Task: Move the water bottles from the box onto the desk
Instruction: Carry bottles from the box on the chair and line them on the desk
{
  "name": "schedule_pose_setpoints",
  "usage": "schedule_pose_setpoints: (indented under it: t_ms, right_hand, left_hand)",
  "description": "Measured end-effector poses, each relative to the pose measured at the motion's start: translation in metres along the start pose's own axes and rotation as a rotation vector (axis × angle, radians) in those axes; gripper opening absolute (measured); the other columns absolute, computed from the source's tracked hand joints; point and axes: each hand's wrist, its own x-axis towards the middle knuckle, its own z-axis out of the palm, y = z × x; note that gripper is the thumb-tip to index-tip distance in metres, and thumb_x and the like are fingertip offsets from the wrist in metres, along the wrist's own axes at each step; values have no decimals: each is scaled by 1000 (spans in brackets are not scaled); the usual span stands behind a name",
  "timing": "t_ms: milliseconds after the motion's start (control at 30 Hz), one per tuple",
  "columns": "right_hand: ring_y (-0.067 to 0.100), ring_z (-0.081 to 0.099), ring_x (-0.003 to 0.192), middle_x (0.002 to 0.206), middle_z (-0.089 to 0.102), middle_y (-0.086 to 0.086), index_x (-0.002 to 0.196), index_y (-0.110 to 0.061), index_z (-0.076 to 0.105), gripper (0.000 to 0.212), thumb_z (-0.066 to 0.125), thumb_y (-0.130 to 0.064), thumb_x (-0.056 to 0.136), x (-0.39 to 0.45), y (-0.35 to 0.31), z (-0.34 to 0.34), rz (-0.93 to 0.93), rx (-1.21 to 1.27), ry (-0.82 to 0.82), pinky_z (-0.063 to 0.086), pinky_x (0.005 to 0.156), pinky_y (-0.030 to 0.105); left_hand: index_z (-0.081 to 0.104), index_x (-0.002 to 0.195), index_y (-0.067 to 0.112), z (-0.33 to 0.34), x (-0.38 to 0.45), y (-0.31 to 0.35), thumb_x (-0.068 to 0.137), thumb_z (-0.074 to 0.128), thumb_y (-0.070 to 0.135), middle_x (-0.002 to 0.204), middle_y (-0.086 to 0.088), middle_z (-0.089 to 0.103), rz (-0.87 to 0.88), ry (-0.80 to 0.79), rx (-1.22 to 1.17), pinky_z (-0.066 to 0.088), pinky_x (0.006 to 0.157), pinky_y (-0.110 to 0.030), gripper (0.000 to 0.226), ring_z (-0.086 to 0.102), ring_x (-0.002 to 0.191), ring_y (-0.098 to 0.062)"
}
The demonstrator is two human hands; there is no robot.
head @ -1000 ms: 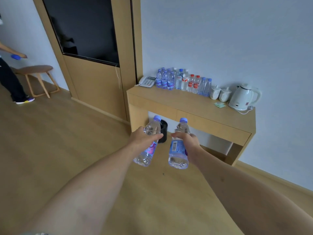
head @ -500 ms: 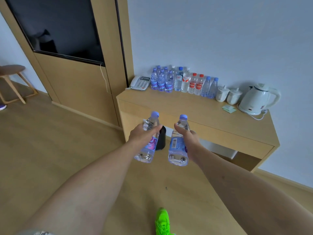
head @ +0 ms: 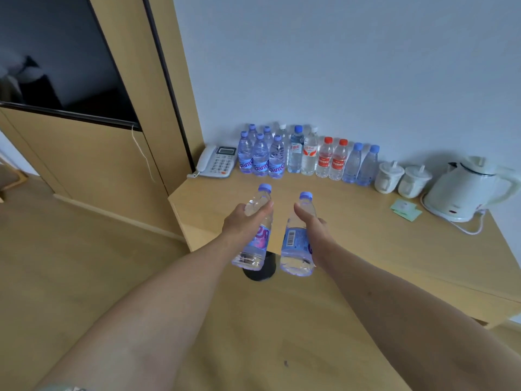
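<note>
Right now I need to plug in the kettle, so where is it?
In the head view the white kettle stands at the right end of the desk, by the wall, just right of two white lidded cups.

Both bare arms reach straight out in front, side by side. The left hand point(head: 244, 222) has its fingers curled around a bottle point(head: 255, 232). The right hand point(head: 315, 231) wraps another bottle point(head: 297, 241), thumb pointing up. Both hands hang near the surface's point(head: 366, 244) front edge.
</note>
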Motion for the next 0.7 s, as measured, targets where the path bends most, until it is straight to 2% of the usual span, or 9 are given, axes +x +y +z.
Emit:
schedule_pose_setpoints:
  t_ms: [67,167,333,400,467,500,567,633,700]
  right_hand:
    - [32,77,73,111,70,20,129,-16,47,72,80,-58,79,23,-10,7,10,15,14,62,57,43]
    - [29,77,69,108,69,18,125,-17,47,69,80,-57,80,58,-22,16,13,23,63,60,54,40]
    - [32,76,82,113,70,17,126,-16,52,64,81,-50,81,119,-40,29,-35,14,169,62,68,43]
    - [32,75,82,111,72,18,126,-16,52,59,80,-45,83,138,-48,33,-40,33,230,62,71,44]
    - [30,76,77,100,78,18,123,-16,53,51,78,-39,85,156,-59,38,-43,48,275,60,68,40]
    - [28,76,76,99,78,17,121,-16,53,48,78,-37,85,164,-64,40,-49,57,294,58,65,37]
    - [24,78,80,109,76,17,114,-14,54,41,77,-31,85,180,-71,44,-87,75,328,56,60,34]
    - [19,78,78,113,71,14,110,-13,54,37,77,-26,85,195,-74,48,-120,76,356,57,56,32]
    - [20,79,81,114,69,14,113,-11,53,39,78,-23,85,209,-75,49,-135,67,370,60,64,37]
  left_hand:
    - [63,100,30,5,30,4,73,64,81,102,4,69,1,-37,-10,55,84,-36,58,67,92,-18]
    - [62,100,32,15,81,7,70,66,78,103,5,69,-4,-104,-27,56,91,-40,55,68,95,-19]
    - [55,95,35,32,166,10,71,70,73,108,5,66,19,-246,-2,55,93,-40,48,66,99,-19]
    - [53,105,31,35,195,16,66,73,72,110,-1,67,15,-317,-10,57,93,-42,60,69,99,-21]
    - [50,112,25,34,222,25,60,78,68,114,-3,65,20,-377,-10,58,91,-43,73,70,101,-23]
    - [50,112,25,33,234,30,59,82,63,116,-2,64,35,-402,-3,59,89,-41,73,69,102,-23]
    - [53,115,25,34,259,38,64,87,54,121,1,63,79,-450,29,58,87,-38,68,67,106,-22]
    - [56,123,28,39,280,43,70,87,47,129,7,59,117,-483,53,56,96,-42,64,62,115,-20]
    - [58,121,33,46,296,47,74,86,43,128,15,57,149,-501,65,53,100,-42,56,58,119,-17]
